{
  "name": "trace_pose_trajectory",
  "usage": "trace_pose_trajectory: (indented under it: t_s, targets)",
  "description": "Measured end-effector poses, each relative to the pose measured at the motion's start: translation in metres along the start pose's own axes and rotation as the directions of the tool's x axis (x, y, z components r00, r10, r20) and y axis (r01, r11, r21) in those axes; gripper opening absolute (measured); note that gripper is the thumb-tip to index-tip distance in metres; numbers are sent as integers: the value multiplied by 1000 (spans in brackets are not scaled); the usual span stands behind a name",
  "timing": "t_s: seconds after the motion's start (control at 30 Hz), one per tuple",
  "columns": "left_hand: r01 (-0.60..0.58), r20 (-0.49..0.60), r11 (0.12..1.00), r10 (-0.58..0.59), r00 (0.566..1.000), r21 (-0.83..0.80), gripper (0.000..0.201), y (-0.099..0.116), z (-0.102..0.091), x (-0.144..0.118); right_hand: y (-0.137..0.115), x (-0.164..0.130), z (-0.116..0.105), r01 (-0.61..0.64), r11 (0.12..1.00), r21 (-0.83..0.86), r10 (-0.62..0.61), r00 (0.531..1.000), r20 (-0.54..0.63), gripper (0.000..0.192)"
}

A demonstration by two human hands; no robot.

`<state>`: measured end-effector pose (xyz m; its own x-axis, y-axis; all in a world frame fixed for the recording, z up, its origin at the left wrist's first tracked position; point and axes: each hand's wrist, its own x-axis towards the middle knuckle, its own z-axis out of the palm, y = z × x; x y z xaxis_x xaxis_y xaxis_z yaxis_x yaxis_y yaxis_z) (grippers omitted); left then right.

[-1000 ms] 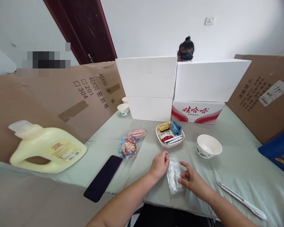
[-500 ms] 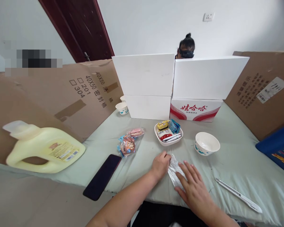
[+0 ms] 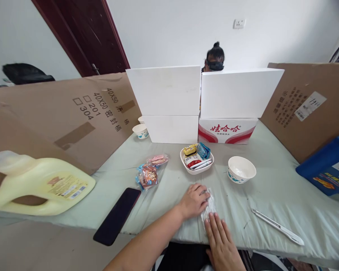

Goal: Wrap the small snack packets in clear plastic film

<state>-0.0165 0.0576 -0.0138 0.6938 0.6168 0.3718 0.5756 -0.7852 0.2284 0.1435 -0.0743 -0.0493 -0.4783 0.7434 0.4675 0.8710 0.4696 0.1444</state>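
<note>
Both hands, left hand and right hand, spread flat on bag near table front edge; thin, slippery, probably best pinched at a corner

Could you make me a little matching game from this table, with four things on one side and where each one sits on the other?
Things:
1. phone
2. plastic bag
3. empty bowl
4. yellow jug

Places:
A. under both hands
B. far left, lying on its side
C. right of the snack dish
D. near edge, left of the left hand

Pairs: 1-D, 2-A, 3-C, 4-B
</note>
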Motion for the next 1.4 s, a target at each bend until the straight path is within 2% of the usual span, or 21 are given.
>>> trace_pose_trajectory:
  t_s: [0.07, 0.17, 0.23, 0.33, 0.4, 0.47, 0.57, 0.67, 0.7, 0.77, 0.87, 0.93, 1.03, 1.1, 1.17, 1.23, 1.3, 1.4]
  targets:
    - [14, 25, 1000, -13, 1000, -22, 29, 0, -1, -1, 7, 1, -6, 35, 999, 35, -35, 999, -14, 65]
    - [-15, 35, 998, 17, 999, -53, 32, -2, -2, -3, 21, 8, -17, 30, 984, 178, -36, 999, 33, 53]
    - [-25, 22, 998, 27, 999, -60, 28, -2, -2, -5, 26, 11, -21, 10, 955, 297, -27, 998, 55, 42]
    - [-57, 34, 995, 60, 998, -84, 20, -2, 1, -6, 23, 10, -21, 30, 908, 418, -34, 999, 2, 22]
    - [-76, 44, 990, 82, 996, -116, 20, -3, 2, -5, 20, 8, -20, 50, 900, 434, -41, 999, -30, 19]
    - [-68, 41, 983, 76, 996, -171, 21, -4, 1, -4, 21, 9, -22, 97, 891, 444, -94, 995, -30, 24]
    - [-33, 47, 947, 50, 998, -320, 14, -6, -3, -2, 33, 22, -30, 109, 864, 491, -167, 983, 75, 30]
    - [55, 74, 889, -24, 997, -455, 37, -8, -8, -2, 49, 50, -34, 13, 855, 518, -187, 940, 285, 28]
    - [84, 81, 870, -50, 995, -486, 45, -9, -8, -3, 53, 61, -33, -23, 859, 511, -178, 923, 341, 27]
    - [116, 80, 842, -87, 993, -527, 56, -10, -9, -5, 60, 81, -28, -124, 880, 459, -84, 910, 407, 22]
    - [122, 45, 818, -116, 992, -562, 66, -12, -7, -8, 64, 102, -11, -289, 897, 334, 118, 886, 448, 18]
    - [121, 27, 798, -131, 991, -591, 67, -14, -6, -9, 62, 106, 0, -336, 900, 277, 186, 872, 453, 16]
    - [147, 10, 767, -181, 983, -625, 56, -14, -6, -9, 56, 105, 11, -352, 907, 230, 222, 865, 449, 15]
    - [181, 14, 763, -220, 975, -620, 40, -12, -8, -8, 51, 103, 13, -349, 913, 213, 229, 868, 440, 14]
    - [202, 32, 786, -226, 974, -584, 19, -9, -9, -6, 46, 100, 13, -338, 919, 204, 226, 874, 430, 12]
    - [196, 42, 831, -204, 978, -521, 8, -6, -10, -6, 45, 97, 11, -323, 924, 202, 220, 886, 409, 11]
    - [187, 41, 867, -190, 981, -462, 7, -5, -10, -5, 50, 92, 9, -324, 929, 178, 248, 904, 348, 11]
    - [185, 45, 885, -184, 982, -427, 15, -4, -9, -5, 66, 80, 7, -392, 915, 95, 367, 908, 203, 15]
